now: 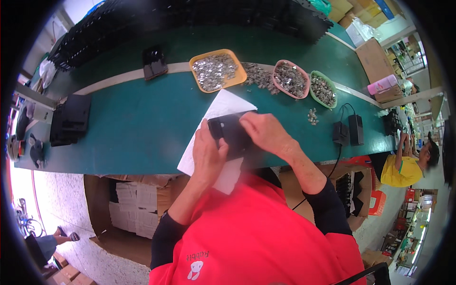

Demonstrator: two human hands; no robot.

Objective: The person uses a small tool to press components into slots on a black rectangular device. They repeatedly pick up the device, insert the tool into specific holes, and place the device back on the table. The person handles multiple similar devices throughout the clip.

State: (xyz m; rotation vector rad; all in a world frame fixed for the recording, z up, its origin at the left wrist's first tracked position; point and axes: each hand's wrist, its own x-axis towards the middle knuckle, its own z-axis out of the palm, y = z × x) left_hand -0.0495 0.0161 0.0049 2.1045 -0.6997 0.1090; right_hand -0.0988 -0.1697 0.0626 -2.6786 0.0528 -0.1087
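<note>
A flat black plastic part point(235, 135) lies over a white sheet point(194, 145) near the front edge of the green table. My left hand point(207, 153) grips its left side, thumb on top and fingers along the edge. My right hand point(266, 131) is closed, its fingertips pressed at the part's upper right corner. Whatever those fingertips may pinch is hidden. Beyond the sheet stand a yellow tray point(194, 64) of small shiny metal pieces, a pink bowl point(308, 88) and a green bowl point(335, 100) of similar pieces.
Loose metal pieces point(259, 76) lie between tray and pink bowl, with a small pile point(312, 117) nearer. Black parts are stacked at left point(71, 118). Two black power adapters point(355, 129) with cords sit at right. Open cartons point(102, 209) stand below the table edge. A co-worker point(403, 168) sits at far right.
</note>
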